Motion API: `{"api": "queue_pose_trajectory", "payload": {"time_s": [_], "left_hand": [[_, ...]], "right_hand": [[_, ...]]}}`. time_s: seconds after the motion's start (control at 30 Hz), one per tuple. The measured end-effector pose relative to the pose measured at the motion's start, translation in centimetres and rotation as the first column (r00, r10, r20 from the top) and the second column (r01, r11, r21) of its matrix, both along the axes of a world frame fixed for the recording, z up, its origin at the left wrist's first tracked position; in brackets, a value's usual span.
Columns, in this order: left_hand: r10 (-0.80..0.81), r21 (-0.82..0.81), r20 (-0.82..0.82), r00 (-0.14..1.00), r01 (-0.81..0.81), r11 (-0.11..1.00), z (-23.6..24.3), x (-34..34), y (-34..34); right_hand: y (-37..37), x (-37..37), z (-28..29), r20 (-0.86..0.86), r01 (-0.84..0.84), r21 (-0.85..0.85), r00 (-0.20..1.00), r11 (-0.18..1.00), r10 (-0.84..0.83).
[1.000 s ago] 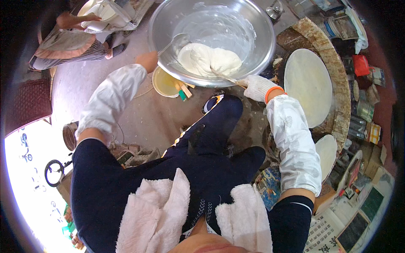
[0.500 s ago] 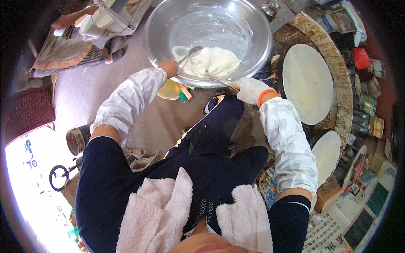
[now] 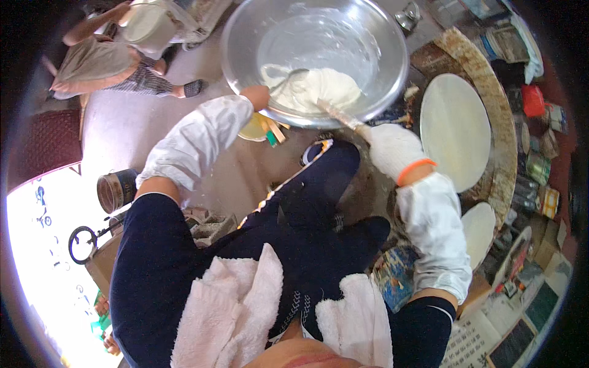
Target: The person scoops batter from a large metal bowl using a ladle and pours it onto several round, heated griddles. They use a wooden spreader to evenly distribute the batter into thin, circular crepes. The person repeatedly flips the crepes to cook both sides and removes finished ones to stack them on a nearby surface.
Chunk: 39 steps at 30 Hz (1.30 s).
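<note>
A wide steel basin (image 3: 392, 67) stands in front of me with a mound of sticky white batter (image 3: 334, 88) at its near side. At the basin's near left rim my bare left hand (image 3: 255, 97) is closed round the handle of a metal spoon (image 3: 297, 76), whose bowl rests in the batter. My right hand (image 3: 394, 149), in a white knitted glove with an orange cuff, grips a flat wooden spatula (image 3: 343, 117). The spatula's far end touches the batter over the near right rim. My fingers partly hide both handles.
To the right, a round griddle (image 3: 456, 132) carries a pale thin sheet; a second round plate (image 3: 477, 236) is nearer me. A yellowish tub (image 3: 252, 130) sits under the basin's near edge. At far left another person (image 3: 98, 64) stands beside a white bucket (image 3: 147, 27).
My gloved right hand has moved right and towards me, drawing the spatula with it. My left hand and the spoon stay at nearly the same place on the basin. The whole view has shifted slightly.
</note>
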<state>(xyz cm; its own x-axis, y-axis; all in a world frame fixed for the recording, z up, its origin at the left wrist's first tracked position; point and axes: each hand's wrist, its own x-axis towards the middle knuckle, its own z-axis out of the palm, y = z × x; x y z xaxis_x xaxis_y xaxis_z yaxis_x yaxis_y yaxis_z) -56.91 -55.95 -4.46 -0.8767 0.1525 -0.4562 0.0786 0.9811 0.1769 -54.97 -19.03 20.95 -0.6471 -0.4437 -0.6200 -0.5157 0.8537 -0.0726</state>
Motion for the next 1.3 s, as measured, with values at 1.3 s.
{"api": "queue_pose_trajectory", "payload": {"time_s": [1.3], "left_hand": [[0.106, 0.724, 0.689, 0.717, -0.689, -0.039, 39.6, 2.3, 8.0]], "right_hand": [[6.0, 4.5, 4.2, 0.953, 0.915, -0.303, 0.299, -0.265, -0.055]]}}
